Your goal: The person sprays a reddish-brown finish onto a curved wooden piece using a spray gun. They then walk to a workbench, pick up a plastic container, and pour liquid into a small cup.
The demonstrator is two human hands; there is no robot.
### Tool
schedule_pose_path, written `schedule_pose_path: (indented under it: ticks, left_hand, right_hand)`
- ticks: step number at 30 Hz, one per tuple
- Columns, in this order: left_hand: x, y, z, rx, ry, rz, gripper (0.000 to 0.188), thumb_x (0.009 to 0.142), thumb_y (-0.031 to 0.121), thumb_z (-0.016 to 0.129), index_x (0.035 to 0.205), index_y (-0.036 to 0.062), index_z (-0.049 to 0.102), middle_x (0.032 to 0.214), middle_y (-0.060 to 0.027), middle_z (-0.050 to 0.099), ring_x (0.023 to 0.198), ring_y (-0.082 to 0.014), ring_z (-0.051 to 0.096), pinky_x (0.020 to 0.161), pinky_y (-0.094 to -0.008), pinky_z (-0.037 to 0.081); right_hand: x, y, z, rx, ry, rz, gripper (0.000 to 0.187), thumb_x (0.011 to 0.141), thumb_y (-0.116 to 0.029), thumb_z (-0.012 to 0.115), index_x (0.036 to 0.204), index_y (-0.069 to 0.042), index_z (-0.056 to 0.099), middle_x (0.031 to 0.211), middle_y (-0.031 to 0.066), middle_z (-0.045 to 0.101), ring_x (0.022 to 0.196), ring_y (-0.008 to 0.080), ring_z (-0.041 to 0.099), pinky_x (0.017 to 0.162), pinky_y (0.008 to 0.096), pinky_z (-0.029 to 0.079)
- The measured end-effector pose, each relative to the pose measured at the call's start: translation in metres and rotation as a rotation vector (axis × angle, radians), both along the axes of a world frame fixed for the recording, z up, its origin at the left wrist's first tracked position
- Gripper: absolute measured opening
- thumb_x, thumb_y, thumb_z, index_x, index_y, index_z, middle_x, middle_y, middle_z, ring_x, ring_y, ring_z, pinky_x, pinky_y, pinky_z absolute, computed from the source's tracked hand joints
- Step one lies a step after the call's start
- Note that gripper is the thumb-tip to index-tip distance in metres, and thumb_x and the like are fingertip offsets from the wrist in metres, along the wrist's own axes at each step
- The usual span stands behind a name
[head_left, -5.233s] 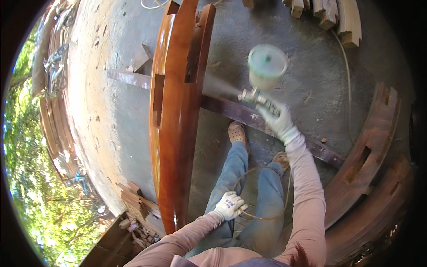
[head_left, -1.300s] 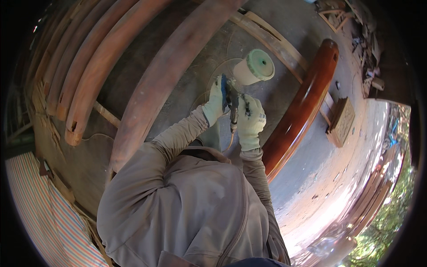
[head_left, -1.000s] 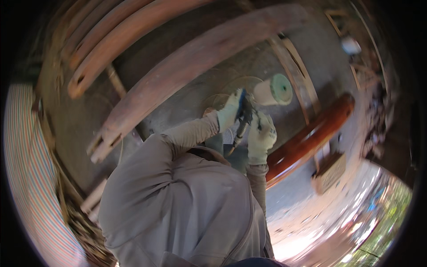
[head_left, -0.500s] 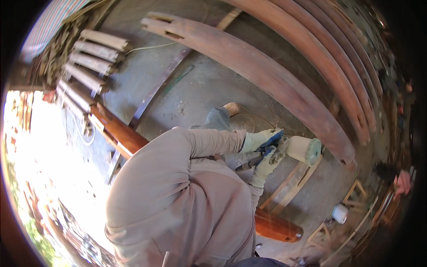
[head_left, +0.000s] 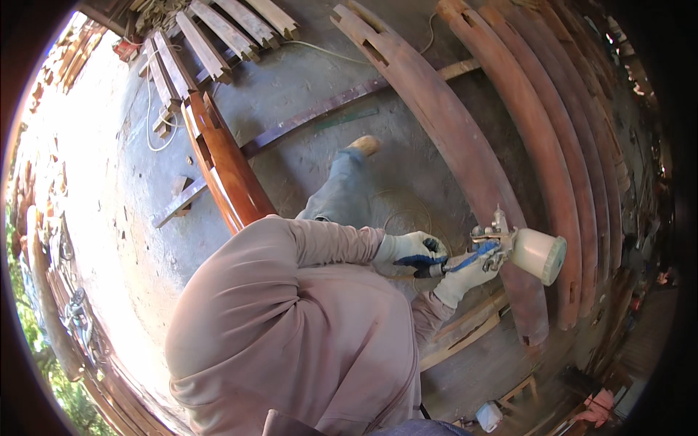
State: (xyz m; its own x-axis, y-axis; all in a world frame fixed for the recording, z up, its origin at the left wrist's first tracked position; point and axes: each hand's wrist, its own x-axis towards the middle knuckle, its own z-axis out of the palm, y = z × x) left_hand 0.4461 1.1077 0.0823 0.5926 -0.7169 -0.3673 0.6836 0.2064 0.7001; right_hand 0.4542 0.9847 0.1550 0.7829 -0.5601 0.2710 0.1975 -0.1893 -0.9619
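My right hand (head_left: 469,275), in a white and blue work glove, is wrapped round the handle of a metal spray gun (head_left: 496,236). A whitish paint cup (head_left: 538,254) with a greenish lid is fixed to the gun and lies sideways, pointing right. Wearing a matching glove, my left hand (head_left: 413,251) is closed round the dark hose coupling (head_left: 435,271) at the handle's lower end. Just beyond the gun lies a long curved reddish-brown timber (head_left: 451,131) with slots cut near its far end. Part of the gun's grip is hidden by my fingers.
More curved timbers (head_left: 538,145) lie side by side at right. A glossy varnished beam (head_left: 225,163) passes under my left side. Pale wooden pieces (head_left: 203,43) stand in a row at the far left. A thin hose (head_left: 407,211) loops on the floor. A white container (head_left: 489,416) sits lower right.
The view has turned, so the timbers appear steeper. The spray gun has moved right, over the nearest timber. My right hand now holds its handle, with my left hand behind at the coupling.
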Motion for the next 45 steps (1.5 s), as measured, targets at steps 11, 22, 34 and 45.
schedule_pose_path:
  ticks: [11,22,34,45]
  left_hand:
    - [0.061,0.08,0.006,0.125,-0.158,-0.109,0.023,0.092,0.031,0.063,0.086,0.0083,0.066,0.074,0.005,0.06,0.069,-0.0053,0.05,0.062,-0.0276,0.046]
    - [0.166,0.28,-0.067,0.2,-0.513,-0.361,0.031,0.09,0.036,0.062,0.105,0.0087,0.064,0.093,-0.0048,0.064,0.088,-0.0165,0.057,0.077,-0.0343,0.046]
    - [0.183,0.541,-0.213,1.419,-0.914,-0.134,0.023,0.084,0.03,0.063,0.092,0.0086,0.066,0.094,-0.0134,0.062,0.084,-0.0328,0.061,0.076,-0.0424,0.049]
    - [0.213,0.495,-0.144,1.172,-0.641,0.461,0.009,0.09,0.007,0.05,0.09,-0.0008,0.055,0.084,-0.0188,0.053,0.077,-0.0367,0.053,0.069,-0.0394,0.044]
  right_hand:
    - [0.056,0.093,0.011,-0.197,0.031,-0.083,0.046,0.1,-0.021,0.046,0.137,0.006,0.041,0.119,0.0162,0.057,0.09,0.0193,0.06,0.076,0.0303,0.05]
    - [0.23,0.237,-0.002,0.08,0.03,0.046,0.047,0.096,-0.011,0.053,0.139,0.005,0.039,0.13,0.0165,0.052,0.097,0.019,0.06,0.077,0.028,0.052]
    - [0.306,0.005,-0.101,-0.242,0.355,-0.396,0.042,0.091,-0.007,0.062,0.131,0.0,0.051,0.115,0.0104,0.063,0.09,0.0161,0.063,0.071,0.028,0.054]
    - [0.521,0.176,-0.323,-0.068,0.424,0.013,0.033,0.088,-0.014,0.066,0.118,-0.003,0.059,0.1,0.0071,0.066,0.083,0.0148,0.066,0.061,0.0272,0.057]
